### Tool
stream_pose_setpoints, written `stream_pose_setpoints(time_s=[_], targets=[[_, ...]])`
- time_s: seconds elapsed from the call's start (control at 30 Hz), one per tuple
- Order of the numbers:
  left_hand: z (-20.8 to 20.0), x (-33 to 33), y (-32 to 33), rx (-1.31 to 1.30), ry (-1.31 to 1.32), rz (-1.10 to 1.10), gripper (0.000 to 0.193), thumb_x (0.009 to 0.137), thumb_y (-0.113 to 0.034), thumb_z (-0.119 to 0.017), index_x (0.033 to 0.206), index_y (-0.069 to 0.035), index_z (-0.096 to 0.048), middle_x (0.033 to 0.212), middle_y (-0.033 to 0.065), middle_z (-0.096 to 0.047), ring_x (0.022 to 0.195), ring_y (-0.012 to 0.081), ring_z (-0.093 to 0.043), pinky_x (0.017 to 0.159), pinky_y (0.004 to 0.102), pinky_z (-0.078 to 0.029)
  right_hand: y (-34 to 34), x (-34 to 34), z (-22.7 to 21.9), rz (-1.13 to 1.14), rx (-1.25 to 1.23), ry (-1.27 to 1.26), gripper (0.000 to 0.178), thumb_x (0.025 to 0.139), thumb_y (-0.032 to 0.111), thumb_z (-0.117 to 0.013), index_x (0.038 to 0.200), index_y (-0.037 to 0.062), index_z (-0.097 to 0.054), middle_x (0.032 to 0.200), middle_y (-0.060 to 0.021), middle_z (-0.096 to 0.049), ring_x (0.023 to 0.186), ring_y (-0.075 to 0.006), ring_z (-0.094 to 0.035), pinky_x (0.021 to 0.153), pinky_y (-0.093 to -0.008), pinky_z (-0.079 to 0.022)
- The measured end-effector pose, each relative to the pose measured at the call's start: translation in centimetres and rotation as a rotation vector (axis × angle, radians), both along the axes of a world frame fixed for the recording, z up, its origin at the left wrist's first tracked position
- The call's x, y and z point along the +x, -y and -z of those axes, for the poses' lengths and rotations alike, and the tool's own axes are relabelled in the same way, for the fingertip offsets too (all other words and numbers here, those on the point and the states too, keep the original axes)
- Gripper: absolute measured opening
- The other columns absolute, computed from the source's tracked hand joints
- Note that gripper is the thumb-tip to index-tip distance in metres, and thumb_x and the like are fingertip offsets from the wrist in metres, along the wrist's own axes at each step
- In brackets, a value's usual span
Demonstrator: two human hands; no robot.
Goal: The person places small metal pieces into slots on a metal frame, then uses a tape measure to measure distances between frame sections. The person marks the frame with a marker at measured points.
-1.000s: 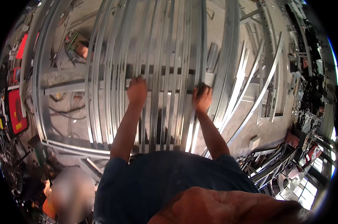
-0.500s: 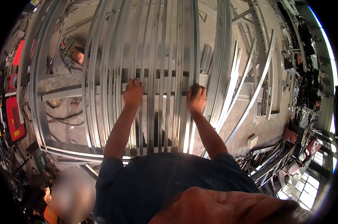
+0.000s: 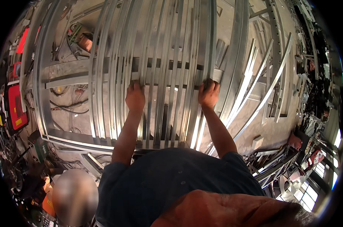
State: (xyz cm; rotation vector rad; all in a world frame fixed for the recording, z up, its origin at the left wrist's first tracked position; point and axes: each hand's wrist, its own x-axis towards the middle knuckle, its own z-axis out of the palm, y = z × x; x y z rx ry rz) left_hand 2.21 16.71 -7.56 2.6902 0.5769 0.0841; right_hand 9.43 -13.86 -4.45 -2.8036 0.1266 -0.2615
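Note:
Several long, narrow metal profiles (image 3: 162,41) lie side by side, running away from me across a metal frame. My left hand (image 3: 135,97) is closed over a profile left of the middle, fingers curled down round its edge. Further right, my right hand (image 3: 209,94) is closed on a wider, darker metal profile (image 3: 208,45). Both forearms reach forward, roughly parallel. The fingertips are partly hidden under the knuckles. Beneath the profiles a crossbeam (image 3: 63,81) passes from side to side, just beyond both hands.
Loose shiny strips (image 3: 268,89) lean at the right, near a small pale block (image 3: 257,142). A red machine (image 3: 17,108) stands at the left edge. A copper-coloured coil (image 3: 85,42) and cables lie on the floor inside the frame. A person (image 3: 75,198), partly blurred, is at the lower left.
The view has shifted, so the profiles sit further right and the crossbeam higher. My hands stay closed and appear slightly nearer to me relative to the crossbeam.

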Motion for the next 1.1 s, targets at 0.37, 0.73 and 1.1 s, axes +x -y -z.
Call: stream_pose_setpoints(time_s=[0.37, 0.73, 1.1], targets=[[-0.6, 3.9, 0.0, -0.209, -0.204, -0.151, 0.045, 0.089, -0.038, -0.070, 0.117, -0.006, -0.054, 0.107, 0.0191, -0.066, 0.090, 0.0424, -0.068, 0.073, 0.0525, -0.055, -0.3, 0.5, 0.1, 0.020, -0.037, -0.008, 0.037, 0.090, 0.032, -0.064, 0.122, 0.0165, -0.052, 0.115, -0.0128, -0.053, 0.108, -0.0368, -0.059, 0.079, -0.0505, -0.055], [-1.6, 3.4, 0.3, -0.129, -0.128, -0.113, 0.042, 0.085, -0.036, -0.074, 0.110, -0.006, -0.059, 0.110, 0.0166, -0.062, 0.099, 0.0383, -0.065, 0.076, 0.0513, -0.055, -0.8, 0.1, -0.2, 0.032, -0.031, 0.010, 0.036, 0.089, 0.030, -0.063, 0.121, 0.0146, -0.057, 0.113, -0.0140, -0.055, 0.105, -0.0380, -0.060, 0.081, -0.0489, -0.053], [-4.5, 1.8, 0.1, -0.109, -0.175, 0.040, 0.053, 0.085, -0.029, -0.072, 0.127, -0.002, -0.055, 0.120, 0.0174, -0.059, 0.112, 0.0370, -0.060, 0.084, 0.0466, -0.057, -0.2, 0.0, 0.0, 0.002, -0.059, 0.048, 0.033, 0.090, 0.031, -0.062, 0.118, 0.0150, -0.056, 0.111, -0.0143, -0.054, 0.103, -0.0380, -0.059, 0.080, -0.0500, -0.053]])
